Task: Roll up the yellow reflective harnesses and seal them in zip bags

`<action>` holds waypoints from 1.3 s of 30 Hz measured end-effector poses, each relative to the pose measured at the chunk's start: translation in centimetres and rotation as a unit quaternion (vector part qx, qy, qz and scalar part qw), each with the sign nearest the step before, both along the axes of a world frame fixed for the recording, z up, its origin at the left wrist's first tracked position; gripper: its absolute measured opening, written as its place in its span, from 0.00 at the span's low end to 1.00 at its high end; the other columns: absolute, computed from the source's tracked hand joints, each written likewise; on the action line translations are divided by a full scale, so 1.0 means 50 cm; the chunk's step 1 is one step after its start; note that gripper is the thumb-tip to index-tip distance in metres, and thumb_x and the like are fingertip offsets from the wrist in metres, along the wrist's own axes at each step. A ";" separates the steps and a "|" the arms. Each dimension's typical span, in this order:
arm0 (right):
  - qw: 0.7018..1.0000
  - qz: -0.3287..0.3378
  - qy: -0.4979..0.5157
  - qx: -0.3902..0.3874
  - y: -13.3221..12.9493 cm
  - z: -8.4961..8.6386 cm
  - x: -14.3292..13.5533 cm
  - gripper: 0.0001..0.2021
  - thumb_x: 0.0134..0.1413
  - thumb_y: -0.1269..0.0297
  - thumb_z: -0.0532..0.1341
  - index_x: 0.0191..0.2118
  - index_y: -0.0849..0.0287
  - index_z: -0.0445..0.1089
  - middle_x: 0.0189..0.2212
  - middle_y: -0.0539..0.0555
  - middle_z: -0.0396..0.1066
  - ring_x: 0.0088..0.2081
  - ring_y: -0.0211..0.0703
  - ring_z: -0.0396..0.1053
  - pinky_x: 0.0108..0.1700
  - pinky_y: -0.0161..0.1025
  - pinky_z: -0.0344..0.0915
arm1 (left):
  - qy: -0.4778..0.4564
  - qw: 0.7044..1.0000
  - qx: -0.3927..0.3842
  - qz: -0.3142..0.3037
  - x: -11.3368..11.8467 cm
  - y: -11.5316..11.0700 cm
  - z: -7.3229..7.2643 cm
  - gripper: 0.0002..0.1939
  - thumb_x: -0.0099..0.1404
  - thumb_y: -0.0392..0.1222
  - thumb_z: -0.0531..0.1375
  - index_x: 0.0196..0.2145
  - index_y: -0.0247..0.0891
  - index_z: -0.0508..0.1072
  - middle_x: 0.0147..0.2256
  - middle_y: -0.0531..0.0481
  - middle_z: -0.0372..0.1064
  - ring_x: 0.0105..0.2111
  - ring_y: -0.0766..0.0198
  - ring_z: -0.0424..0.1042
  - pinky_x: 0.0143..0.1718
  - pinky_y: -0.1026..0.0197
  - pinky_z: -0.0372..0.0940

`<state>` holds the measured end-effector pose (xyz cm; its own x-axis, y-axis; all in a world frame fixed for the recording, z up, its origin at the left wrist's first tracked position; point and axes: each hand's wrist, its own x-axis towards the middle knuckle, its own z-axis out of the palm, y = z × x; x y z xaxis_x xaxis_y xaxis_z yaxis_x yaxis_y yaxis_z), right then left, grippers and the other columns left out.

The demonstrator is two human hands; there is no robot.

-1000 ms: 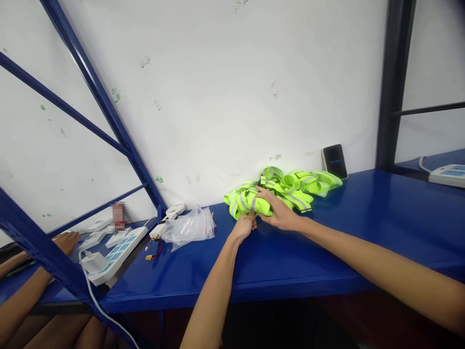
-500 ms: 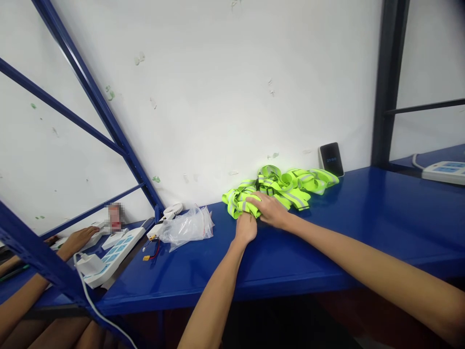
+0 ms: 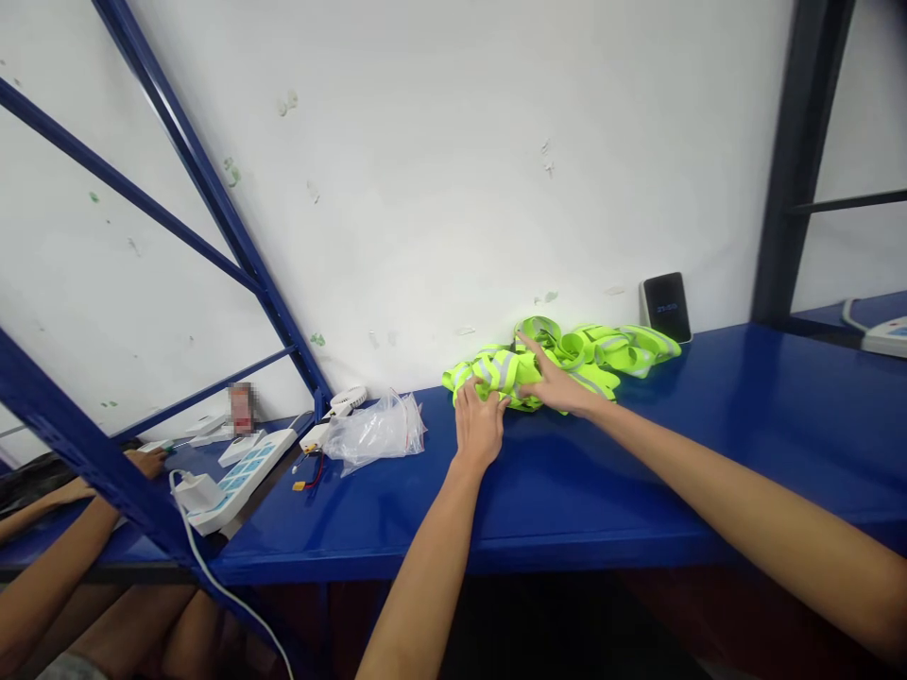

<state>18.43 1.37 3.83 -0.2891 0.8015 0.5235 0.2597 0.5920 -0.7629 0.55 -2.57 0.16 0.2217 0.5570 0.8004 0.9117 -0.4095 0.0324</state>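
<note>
Along the wall, straps [image 3: 567,354] (left-right)

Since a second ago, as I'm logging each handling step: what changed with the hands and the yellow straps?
The left hand let go of the strap bundle's near edge and now lies flat against it. The right hand slid further onto the pile of reflective straps. The plastic bag and dark device stayed put.

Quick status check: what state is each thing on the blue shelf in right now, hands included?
Reflective vests: crumpled heap against the wall.
Left hand: flat, fingers on the heap's near edge.
Right hand: open, pressing on the heap.
Plastic bag: crumpled, lying flat.
Power strip: adapter plugged in.
Black device: upright, display lit.
</note>
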 end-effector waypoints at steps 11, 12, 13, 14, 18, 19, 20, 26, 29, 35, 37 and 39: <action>0.944 0.193 0.096 -0.252 -0.008 -0.034 -0.005 0.25 0.35 0.71 0.66 0.46 0.58 0.65 0.27 0.48 0.71 0.26 0.40 0.69 0.25 0.35 0.67 | -0.160 0.982 0.005 -0.096 -0.011 0.013 0.001 0.28 0.59 0.51 0.63 0.53 0.38 0.59 0.58 0.37 0.51 0.60 0.51 0.53 0.59 0.45 0.55; 0.945 0.197 0.083 -0.249 -0.009 -0.037 -0.008 0.24 0.35 0.71 0.66 0.45 0.58 0.65 0.27 0.48 0.71 0.26 0.40 0.69 0.25 0.35 0.67 | -0.161 0.983 -0.009 -0.093 -0.012 0.010 0.003 0.29 0.59 0.51 0.63 0.54 0.40 0.59 0.58 0.38 0.52 0.60 0.51 0.53 0.59 0.45 0.54; 0.949 0.195 0.067 -0.237 -0.010 -0.039 -0.009 0.24 0.35 0.71 0.65 0.44 0.59 0.66 0.27 0.49 0.71 0.26 0.40 0.69 0.26 0.35 0.67 | -0.155 0.983 -0.030 -0.094 -0.014 0.007 0.005 0.29 0.59 0.51 0.62 0.55 0.41 0.59 0.58 0.40 0.53 0.60 0.52 0.54 0.60 0.46 0.53; 0.957 0.188 0.047 -0.217 -0.011 -0.040 -0.009 0.23 0.35 0.71 0.66 0.44 0.60 0.67 0.28 0.49 0.72 0.27 0.40 0.69 0.27 0.35 0.68 | -0.148 0.982 -0.056 -0.099 -0.015 0.004 0.005 0.28 0.60 0.51 0.62 0.55 0.41 0.60 0.57 0.41 0.57 0.59 0.53 0.56 0.59 0.47 0.54; 0.976 0.192 -0.047 -0.095 -0.011 -0.041 -0.001 0.25 0.34 0.69 0.69 0.45 0.59 0.70 0.34 0.50 0.73 0.36 0.44 0.70 0.38 0.38 0.70 | -0.139 0.973 -0.152 -0.104 -0.012 0.000 0.000 0.18 0.63 0.51 0.59 0.48 0.41 0.70 0.45 0.47 0.71 0.47 0.58 0.68 0.52 0.56 0.60; 0.974 0.206 -0.059 -0.074 -0.012 -0.042 0.000 0.26 0.34 0.67 0.70 0.46 0.59 0.70 0.35 0.50 0.73 0.39 0.45 0.70 0.40 0.39 0.69 | -0.135 0.973 -0.161 -0.094 -0.010 0.001 -0.001 0.15 0.63 0.51 0.58 0.44 0.41 0.72 0.42 0.48 0.72 0.45 0.59 0.69 0.50 0.57 0.61; 0.972 0.218 -0.062 -0.061 -0.013 -0.043 -0.002 0.28 0.33 0.65 0.71 0.47 0.59 0.69 0.37 0.50 0.73 0.40 0.46 0.70 0.42 0.40 0.69 | -0.130 0.975 -0.163 -0.079 -0.009 0.001 -0.002 0.14 0.64 0.52 0.58 0.41 0.40 0.73 0.40 0.48 0.72 0.43 0.59 0.69 0.48 0.58 0.61; 0.988 0.145 -0.047 -0.008 -0.027 -0.068 -0.037 0.33 0.33 0.62 0.72 0.50 0.62 0.67 0.42 0.55 0.73 0.41 0.48 0.70 0.44 0.44 0.69 | -0.112 0.981 -0.157 0.004 -0.007 0.000 0.005 0.20 0.67 0.57 0.51 0.31 0.39 0.71 0.32 0.47 0.71 0.37 0.59 0.68 0.40 0.59 0.61; 0.995 0.085 -0.041 0.035 -0.033 -0.077 -0.047 0.38 0.35 0.65 0.71 0.57 0.62 0.61 0.51 0.61 0.68 0.49 0.53 0.68 0.53 0.51 0.64 | -0.118 0.979 -0.166 0.024 -0.011 0.000 0.007 0.23 0.68 0.60 0.48 0.33 0.39 0.72 0.35 0.46 0.72 0.38 0.57 0.69 0.40 0.59 0.60; 0.982 0.160 -0.062 0.084 -0.036 -0.071 -0.038 0.38 0.45 0.67 0.66 0.63 0.55 0.54 0.60 0.60 0.59 0.60 0.52 0.59 0.61 0.52 0.54 | -0.158 0.964 -0.209 0.045 -0.019 0.009 -0.004 0.28 0.72 0.54 0.38 0.41 0.40 0.74 0.40 0.43 0.74 0.43 0.54 0.71 0.43 0.57 0.61; 0.981 0.155 -0.067 0.097 -0.033 -0.074 -0.038 0.31 0.45 0.68 0.65 0.58 0.56 0.62 0.55 0.58 0.65 0.56 0.52 0.63 0.59 0.52 0.56 | -0.165 0.965 -0.196 0.049 -0.020 0.010 -0.007 0.28 0.72 0.48 0.36 0.41 0.39 0.74 0.42 0.43 0.74 0.44 0.55 0.70 0.47 0.56 0.61; 0.980 0.146 -0.064 0.119 -0.031 -0.078 -0.039 0.27 0.44 0.70 0.65 0.53 0.57 0.65 0.53 0.58 0.67 0.54 0.52 0.64 0.58 0.51 0.58 | -0.163 0.968 -0.186 0.043 -0.018 0.010 -0.007 0.26 0.72 0.45 0.37 0.41 0.38 0.74 0.42 0.43 0.74 0.45 0.56 0.70 0.50 0.56 0.60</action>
